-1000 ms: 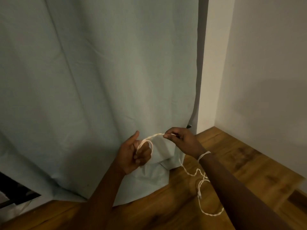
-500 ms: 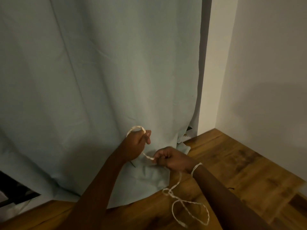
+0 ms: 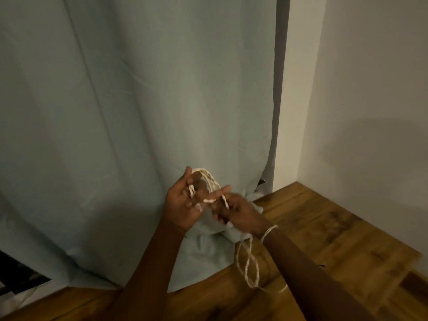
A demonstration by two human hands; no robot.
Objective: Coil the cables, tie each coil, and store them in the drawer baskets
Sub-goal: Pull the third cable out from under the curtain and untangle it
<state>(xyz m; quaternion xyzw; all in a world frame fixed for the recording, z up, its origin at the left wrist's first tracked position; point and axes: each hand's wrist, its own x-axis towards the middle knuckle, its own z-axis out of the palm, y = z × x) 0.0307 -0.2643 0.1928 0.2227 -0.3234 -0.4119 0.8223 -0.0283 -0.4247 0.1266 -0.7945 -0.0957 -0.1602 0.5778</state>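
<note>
Blurring right hand [image 3: 240,214] hides its cable [image 3: 246,262] grip.

2 hands: left hand [image 3: 185,206], right hand [image 3: 238,212]; 1 cable [image 3: 246,262]; 1 curtain [image 3: 139,112].

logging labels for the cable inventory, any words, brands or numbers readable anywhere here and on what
None can be read in this view.
The white twisted cable, looped over the left hand and pinched by the right hand, shows no print.
The pale curtain, the wall and the wooden floor are unmarked.
</note>
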